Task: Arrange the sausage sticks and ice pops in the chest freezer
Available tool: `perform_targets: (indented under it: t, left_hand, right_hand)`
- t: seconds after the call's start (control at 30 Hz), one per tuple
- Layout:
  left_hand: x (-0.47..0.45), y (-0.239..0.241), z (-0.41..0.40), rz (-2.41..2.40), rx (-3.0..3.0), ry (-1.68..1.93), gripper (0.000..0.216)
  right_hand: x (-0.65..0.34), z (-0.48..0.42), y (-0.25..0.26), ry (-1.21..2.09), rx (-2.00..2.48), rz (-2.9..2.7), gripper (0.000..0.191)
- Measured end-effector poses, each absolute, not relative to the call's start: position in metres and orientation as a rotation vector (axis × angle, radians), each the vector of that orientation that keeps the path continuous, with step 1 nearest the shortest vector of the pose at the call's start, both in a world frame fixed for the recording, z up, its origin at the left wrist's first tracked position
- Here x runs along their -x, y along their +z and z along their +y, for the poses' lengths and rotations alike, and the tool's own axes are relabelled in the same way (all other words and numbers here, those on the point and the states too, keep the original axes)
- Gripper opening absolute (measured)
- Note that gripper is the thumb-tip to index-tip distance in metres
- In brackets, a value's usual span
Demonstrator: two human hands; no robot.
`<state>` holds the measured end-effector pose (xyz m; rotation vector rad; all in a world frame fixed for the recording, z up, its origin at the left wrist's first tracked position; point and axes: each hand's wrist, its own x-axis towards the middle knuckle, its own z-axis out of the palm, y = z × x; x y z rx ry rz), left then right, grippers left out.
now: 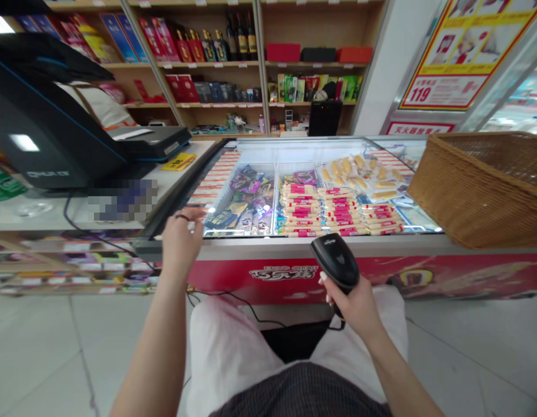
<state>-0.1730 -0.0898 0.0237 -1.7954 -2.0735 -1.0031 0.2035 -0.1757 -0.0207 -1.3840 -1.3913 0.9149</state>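
In my right hand is a black barcode scanner, gripped by its handle with the head tilted up toward the freezer. My left hand rests at the front left corner of the chest freezer, fingers stretched toward the glass and holding nothing. Under the glass lie dark and purple ice cream packs on the left. Rows of wrapped ice cream bars with red labels fill the middle, and yellow corn-shaped packs lie behind them.
A brown wicker basket stands on the freezer's right end. At left, a black checkout machine sits on a white counter, its cable hanging over the edge. Stocked shelves line the back. Another cable runs near my knees.
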Motion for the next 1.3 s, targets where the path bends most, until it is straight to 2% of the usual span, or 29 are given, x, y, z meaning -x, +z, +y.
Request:
perform_targets:
  t: [0.13,0.37,0.6,0.83,1.07,1.3]
  left_hand:
    - [0.092,0.015,-0.078,-1.793,2.253,-1.225,0.021]
    - [0.015,0.009,-0.060,-1.478,2.591,-1.209,0.016]
    - [0.006,0.013,-0.023,-1.481,2.483,-1.097,0.022]
    - [0.004,0.014,-0.015,-1.514,2.523,-1.110,0.011]
    - [0.010,0.014,-0.034,-1.653,2.531,-1.415,0.016]
    - [0.025,0.006,-0.053,-1.901,2.407,-1.813,0.035]
  right_hand:
    - [-0.207,-0.175,-0.023,0.910,1.379,-1.357,0.026]
    - [-0.208,-0.178,-0.023,0.888,1.386,-1.340,0.031]
    - [-0.206,-0.180,-0.021,0.891,1.385,-1.355,0.033]
    - [-0.205,-0.180,-0.020,0.898,1.378,-1.359,0.035]
    - [-0.203,-0.172,-0.023,0.856,1.379,-1.386,0.032]
    - [-0.189,-0.161,-0.015,0.802,1.374,-1.462,0.031]
